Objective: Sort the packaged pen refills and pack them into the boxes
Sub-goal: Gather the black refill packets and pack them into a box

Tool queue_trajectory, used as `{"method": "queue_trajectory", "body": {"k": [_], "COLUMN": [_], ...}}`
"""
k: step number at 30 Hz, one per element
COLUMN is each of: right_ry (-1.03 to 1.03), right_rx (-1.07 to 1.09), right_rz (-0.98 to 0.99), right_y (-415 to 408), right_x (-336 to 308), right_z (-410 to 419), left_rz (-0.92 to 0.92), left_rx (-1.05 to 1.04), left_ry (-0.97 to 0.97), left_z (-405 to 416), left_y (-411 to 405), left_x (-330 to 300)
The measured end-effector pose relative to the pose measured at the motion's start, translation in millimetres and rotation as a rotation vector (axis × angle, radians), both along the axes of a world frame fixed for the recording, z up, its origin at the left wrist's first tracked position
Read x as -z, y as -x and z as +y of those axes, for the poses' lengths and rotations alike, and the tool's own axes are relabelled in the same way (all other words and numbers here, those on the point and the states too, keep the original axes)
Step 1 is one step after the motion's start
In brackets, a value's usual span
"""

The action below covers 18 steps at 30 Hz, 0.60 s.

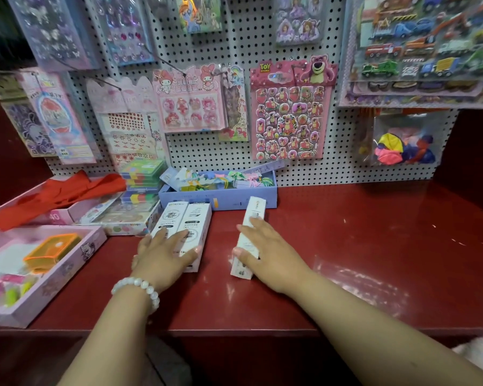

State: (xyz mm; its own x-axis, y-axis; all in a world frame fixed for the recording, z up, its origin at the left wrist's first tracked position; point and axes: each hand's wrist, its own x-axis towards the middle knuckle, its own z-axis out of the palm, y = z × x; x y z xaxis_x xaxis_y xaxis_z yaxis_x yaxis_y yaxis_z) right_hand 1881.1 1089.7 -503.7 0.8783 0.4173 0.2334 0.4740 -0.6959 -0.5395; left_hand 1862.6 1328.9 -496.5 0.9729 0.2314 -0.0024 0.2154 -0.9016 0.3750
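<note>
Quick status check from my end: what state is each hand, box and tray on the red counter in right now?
Left hand: flat, palm down on the pair of white refill boxes, not gripping.
Pair of white refill boxes: closed, lying side by side.
Right hand: clasped over the single white refill box.
Single white refill box: closed, on the counter.
Blue cardboard tray: open, filled.
Pink tray: open, holds an orange plastic case.

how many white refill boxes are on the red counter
3. Two white boxes lie side by side under the left hand; the third lies apart under the right hand. None seems hidden.
</note>
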Motion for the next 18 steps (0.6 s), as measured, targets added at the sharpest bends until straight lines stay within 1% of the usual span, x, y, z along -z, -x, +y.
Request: {"method": "queue_trajectory", "body": {"k": [2,4,8,13,15,18], "right_ry": [-0.107,-0.116,-0.043,0.136,0.154,0.169], "right_rx": [0.071,0.105,0.006,-0.100,-0.131,-0.140], "right_rz": [0.040,0.102,0.182,0.146,0.140,0.110], "right_y": [1.9,0.9,-8.4,-22.9,-28.1,-28.3], "right_x": [5.0,7.7,7.4,12.3,14.5,16.4], "right_z": [-12.7,-18.3,-2.8,34.1,38.1,37.2], "left_rz": [-0.002,-0.033,-0.130,-0.277,-0.302,-0.265], "left_rx": [0.061,0.103,0.167,0.270,0.261,0.243], "left_ry": [-0.003,-0.006,-0.004,0.008,0.031,0.074], "left_z": [5.5,9.0,16.0,21.8,26.0,30.8], "left_y": [2.1,4.7,3.3,1.7,1.3,1.2], "left_x": [1.8,3.2,6.1,6.1,7.6,9.6]}}
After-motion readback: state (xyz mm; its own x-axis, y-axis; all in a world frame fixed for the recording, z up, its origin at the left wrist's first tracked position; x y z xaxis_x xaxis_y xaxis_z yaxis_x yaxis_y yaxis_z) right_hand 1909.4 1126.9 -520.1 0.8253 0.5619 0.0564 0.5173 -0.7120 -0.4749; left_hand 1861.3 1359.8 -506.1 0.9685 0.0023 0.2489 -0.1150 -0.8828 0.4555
